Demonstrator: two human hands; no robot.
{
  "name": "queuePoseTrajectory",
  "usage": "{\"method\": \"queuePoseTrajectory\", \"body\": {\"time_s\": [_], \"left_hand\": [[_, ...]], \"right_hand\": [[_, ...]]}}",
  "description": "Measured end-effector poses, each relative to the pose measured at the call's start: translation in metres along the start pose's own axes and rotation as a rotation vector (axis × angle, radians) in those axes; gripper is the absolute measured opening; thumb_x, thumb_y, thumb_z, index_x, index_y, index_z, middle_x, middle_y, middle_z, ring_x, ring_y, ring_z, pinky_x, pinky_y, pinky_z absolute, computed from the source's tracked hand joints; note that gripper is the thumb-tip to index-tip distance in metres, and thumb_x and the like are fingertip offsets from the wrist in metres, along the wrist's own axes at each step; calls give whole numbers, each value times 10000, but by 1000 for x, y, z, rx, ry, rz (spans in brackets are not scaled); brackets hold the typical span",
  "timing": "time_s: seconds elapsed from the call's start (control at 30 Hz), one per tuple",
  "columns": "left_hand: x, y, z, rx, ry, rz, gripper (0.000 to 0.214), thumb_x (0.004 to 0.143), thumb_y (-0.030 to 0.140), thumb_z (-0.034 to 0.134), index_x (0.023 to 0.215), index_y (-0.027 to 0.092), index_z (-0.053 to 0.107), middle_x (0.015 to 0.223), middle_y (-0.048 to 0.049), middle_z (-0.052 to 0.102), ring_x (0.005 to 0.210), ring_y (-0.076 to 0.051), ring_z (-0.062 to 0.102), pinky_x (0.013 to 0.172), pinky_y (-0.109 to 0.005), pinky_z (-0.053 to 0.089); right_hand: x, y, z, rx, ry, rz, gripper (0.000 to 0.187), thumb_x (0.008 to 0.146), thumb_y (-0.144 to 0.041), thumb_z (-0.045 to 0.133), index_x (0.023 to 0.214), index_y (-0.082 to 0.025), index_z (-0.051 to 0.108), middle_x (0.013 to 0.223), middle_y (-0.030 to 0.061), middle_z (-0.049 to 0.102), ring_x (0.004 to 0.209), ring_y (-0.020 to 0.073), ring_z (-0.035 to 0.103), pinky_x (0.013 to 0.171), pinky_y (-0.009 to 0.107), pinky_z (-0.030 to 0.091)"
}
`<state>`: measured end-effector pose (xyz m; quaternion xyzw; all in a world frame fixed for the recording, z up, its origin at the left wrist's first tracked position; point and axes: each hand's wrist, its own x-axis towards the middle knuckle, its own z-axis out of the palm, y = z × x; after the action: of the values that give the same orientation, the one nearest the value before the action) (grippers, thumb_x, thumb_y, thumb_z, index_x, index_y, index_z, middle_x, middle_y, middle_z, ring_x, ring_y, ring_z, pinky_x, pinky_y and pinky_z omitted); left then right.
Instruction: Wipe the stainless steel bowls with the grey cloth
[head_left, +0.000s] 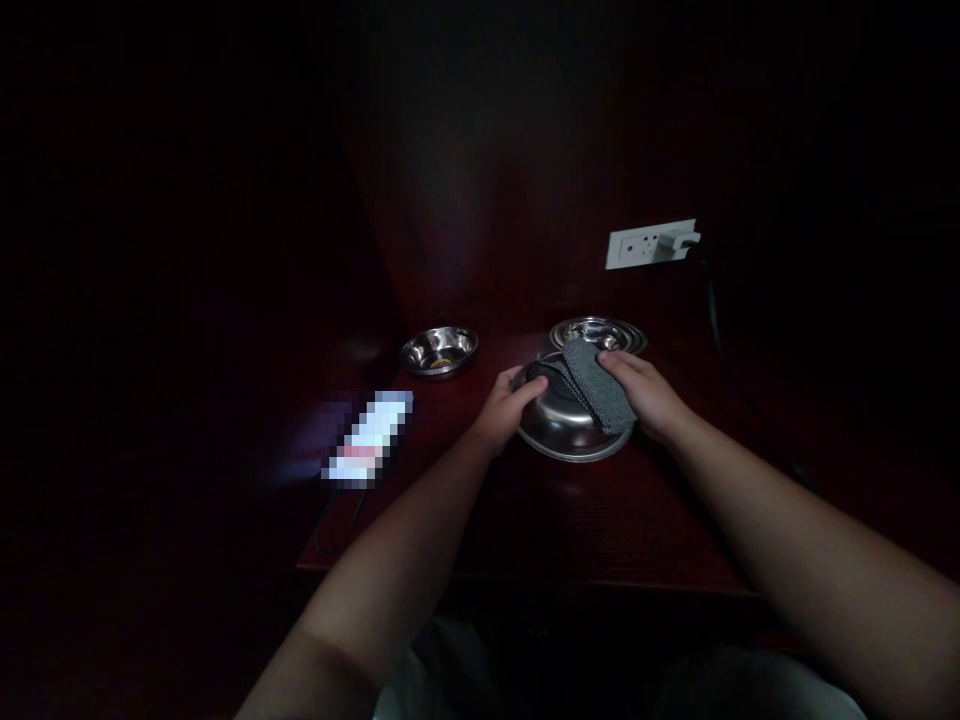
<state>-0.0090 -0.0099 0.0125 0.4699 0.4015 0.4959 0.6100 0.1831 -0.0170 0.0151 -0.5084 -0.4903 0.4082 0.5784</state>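
Observation:
An upturned steel bowl (pixel 564 430) lies on a dark red wooden table (pixel 585 530). My left hand (pixel 506 405) curls round the bowl's left side and holds it. My right hand (pixel 643 392) presses a grey cloth (pixel 598 390) onto the bowl's upper right part, fingers closed over the cloth. Part of the cloth drapes across the bowl's base.
A second steel bowl (pixel 439 351) stands upright at the back left, and another steel dish (pixel 598 333) sits just behind the held bowl. A lit, blurred phone (pixel 367 438) with a cable lies at the left edge. A wall socket (pixel 651 244) with a plug and cord is on the back wall.

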Motion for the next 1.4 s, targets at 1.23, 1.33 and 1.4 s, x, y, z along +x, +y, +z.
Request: {"method": "queuePoseTrajectory", "body": {"time_s": [1.23,1.33,1.4], "left_hand": [[-1,-2,1,-227,-95,-115,488,659,338,708,1099,190,558,981,-84,666,791,-195,654,672,-322,529],[0,-3,0,-223,-90,-111,496,649,344,718,1090,190,552,1000,-90,663,813,-212,654,674,-347,532],[0,-3,0,-221,-93,-111,491,649,345,719,1084,190,553,1015,-97,663,833,-221,653,677,-348,534]], "right_hand": [[2,-3,-2,94,62,7,380,614,-534,702,796,-205,651,742,-3,642,665,149,569,575,247,419],[5,0,-3,67,63,26,354,630,-512,690,804,-206,653,746,-2,646,674,155,573,576,247,420],[6,1,-3,55,70,35,329,645,-494,677,802,-207,654,746,0,646,682,160,572,577,248,418]]}}
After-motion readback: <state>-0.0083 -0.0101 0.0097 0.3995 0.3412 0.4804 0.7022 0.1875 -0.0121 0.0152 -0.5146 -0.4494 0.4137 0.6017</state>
